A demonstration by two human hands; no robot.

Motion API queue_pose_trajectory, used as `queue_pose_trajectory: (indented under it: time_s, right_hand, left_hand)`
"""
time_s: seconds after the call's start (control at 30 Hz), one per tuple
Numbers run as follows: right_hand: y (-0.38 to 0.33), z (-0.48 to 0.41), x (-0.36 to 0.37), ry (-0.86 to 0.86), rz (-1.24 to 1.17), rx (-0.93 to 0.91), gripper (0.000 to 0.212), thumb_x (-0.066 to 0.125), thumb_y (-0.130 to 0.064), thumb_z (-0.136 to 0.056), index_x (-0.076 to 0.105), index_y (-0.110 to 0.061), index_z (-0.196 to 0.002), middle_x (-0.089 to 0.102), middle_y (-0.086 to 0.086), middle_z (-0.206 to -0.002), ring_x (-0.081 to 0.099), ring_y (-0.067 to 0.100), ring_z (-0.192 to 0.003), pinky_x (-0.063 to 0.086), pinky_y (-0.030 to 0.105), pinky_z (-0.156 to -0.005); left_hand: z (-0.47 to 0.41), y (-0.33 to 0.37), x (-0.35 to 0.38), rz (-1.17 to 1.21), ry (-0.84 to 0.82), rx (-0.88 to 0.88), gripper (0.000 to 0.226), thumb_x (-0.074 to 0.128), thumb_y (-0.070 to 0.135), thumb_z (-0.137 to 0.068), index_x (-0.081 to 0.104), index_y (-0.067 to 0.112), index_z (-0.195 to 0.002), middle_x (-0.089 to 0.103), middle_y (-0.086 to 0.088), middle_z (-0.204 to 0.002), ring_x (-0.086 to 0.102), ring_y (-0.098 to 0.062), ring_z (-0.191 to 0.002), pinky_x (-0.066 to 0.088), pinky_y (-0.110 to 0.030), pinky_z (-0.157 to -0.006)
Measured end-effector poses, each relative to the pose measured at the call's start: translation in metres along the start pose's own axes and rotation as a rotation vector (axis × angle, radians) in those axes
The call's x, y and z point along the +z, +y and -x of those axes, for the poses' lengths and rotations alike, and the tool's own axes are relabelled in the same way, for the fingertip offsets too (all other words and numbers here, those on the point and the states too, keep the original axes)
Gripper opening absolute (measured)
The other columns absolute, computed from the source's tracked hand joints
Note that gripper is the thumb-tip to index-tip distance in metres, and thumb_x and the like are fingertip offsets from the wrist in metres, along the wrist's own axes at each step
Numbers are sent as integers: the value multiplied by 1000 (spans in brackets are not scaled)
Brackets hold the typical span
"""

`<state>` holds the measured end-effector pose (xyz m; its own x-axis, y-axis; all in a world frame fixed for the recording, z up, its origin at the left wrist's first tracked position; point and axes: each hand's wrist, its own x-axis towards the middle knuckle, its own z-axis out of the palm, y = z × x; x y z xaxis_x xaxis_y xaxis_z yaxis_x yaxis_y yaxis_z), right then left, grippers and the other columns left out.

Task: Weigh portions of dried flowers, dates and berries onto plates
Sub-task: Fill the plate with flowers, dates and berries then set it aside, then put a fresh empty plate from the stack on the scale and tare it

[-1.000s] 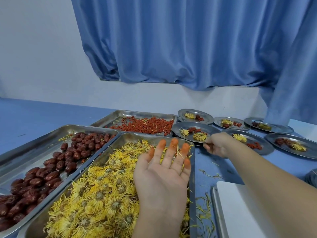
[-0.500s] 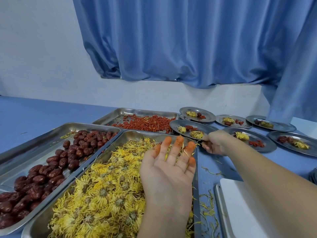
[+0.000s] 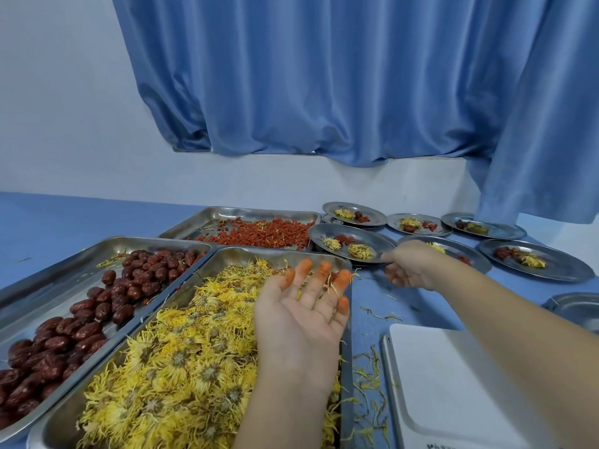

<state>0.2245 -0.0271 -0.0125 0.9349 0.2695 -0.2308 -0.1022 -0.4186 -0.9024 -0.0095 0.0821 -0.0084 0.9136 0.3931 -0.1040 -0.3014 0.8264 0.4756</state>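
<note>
My left hand (image 3: 304, 315) hovers palm-up and empty over the tray of yellow dried flowers (image 3: 168, 361), its fingertips stained orange. My right hand (image 3: 410, 267) reaches forward and grips the near rim of a steel plate (image 3: 372, 241) that carries two flower heads and some red berries. Left of the flowers sits a tray of dark red dates (image 3: 81, 322). A tray of red berries (image 3: 259, 234) lies behind. Several other filled plates, such as a plate at the right (image 3: 551, 257), stand along the back.
A white scale platform (image 3: 453, 390) sits at the lower right. The rim of a steel dish (image 3: 577, 309) shows at the right edge. Loose petals (image 3: 372, 374) litter the blue table between the flower tray and the scale. A blue curtain (image 3: 324, 76) hangs behind.
The view has tilted up slightly. My left hand stays palm-up over the flowers. My right hand keeps its hold on the plate's rim, with little visible shift.
</note>
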Motion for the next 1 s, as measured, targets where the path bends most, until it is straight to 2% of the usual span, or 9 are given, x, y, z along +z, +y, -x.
queue_pose_trajectory:
  time_s: [0.1,0.2,0.27,0.43,0.53,0.7,0.8,0.9,1.0]
  right_hand:
    - [-4,31,-9,18,126,-106,17,60,-19,-92,56,-8,-103,61,8,-78,58,18,-56,48,25,-51]
    - [-3,75,-21,61,353,-295,17,60,-27,-91,55,-19,-105,66,2,-91,66,15,-65,52,27,-55]
    - [4,110,-32,97,481,-435,17,59,-29,-89,53,-25,-104,65,-5,-92,68,10,-67,53,28,-61]
    - [39,194,-75,141,528,-667,16,59,-36,-83,56,-37,-98,64,-16,-88,61,5,-73,46,19,-65]
    - [69,221,-105,201,525,-690,16,60,-36,-81,56,-41,-96,62,-22,-92,59,5,-78,46,16,-67]
    - [119,223,-146,453,690,-691,16,64,-24,-85,58,-35,-94,63,-18,-87,55,-3,-86,40,13,-68]
    - [136,222,-158,451,721,-645,15,66,-31,-83,60,-32,-98,58,-27,-89,52,-10,-91,36,5,-70]
    - [141,223,-163,374,822,-529,22,67,-40,-81,59,-33,-101,59,-21,-92,55,-1,-87,39,13,-73]
    - [140,224,-157,389,880,-469,21,67,-23,-79,64,-24,-100,64,-8,-90,59,14,-87,47,28,-74]
  left_hand:
    - [3,-3,3,-107,-30,-27,33,48,31,-91,65,13,-113,75,-11,-105,73,-30,-92,50,-39,-78]
    - [6,-8,7,-226,-80,-51,29,47,31,-91,66,15,-107,74,-10,-108,72,-29,-95,50,-37,-75]
    - [8,-11,10,-301,-138,-74,29,46,32,-93,66,17,-108,74,-8,-109,71,-29,-98,49,-38,-75]
    - [14,-19,14,-434,-282,-107,30,45,31,-93,65,18,-111,73,-8,-112,69,-30,-105,48,-40,-80]
    - [16,-26,16,-505,-310,-126,29,45,31,-94,65,18,-110,73,-8,-112,70,-29,-103,48,-40,-77]
    - [16,-35,17,-595,-287,-126,30,45,29,-93,65,16,-110,73,-7,-109,70,-27,-94,47,-37,-76]
    - [15,-38,15,-596,-299,-164,28,47,29,-90,67,17,-105,73,-6,-105,70,-26,-88,46,-36,-76]
    - [13,-39,13,-603,-310,-185,27,50,30,-86,68,17,-101,72,-6,-101,69,-24,-84,45,-36,-75]
    - [11,-37,11,-606,-299,-187,26,50,30,-85,66,17,-100,71,-6,-98,69,-23,-80,46,-35,-72]
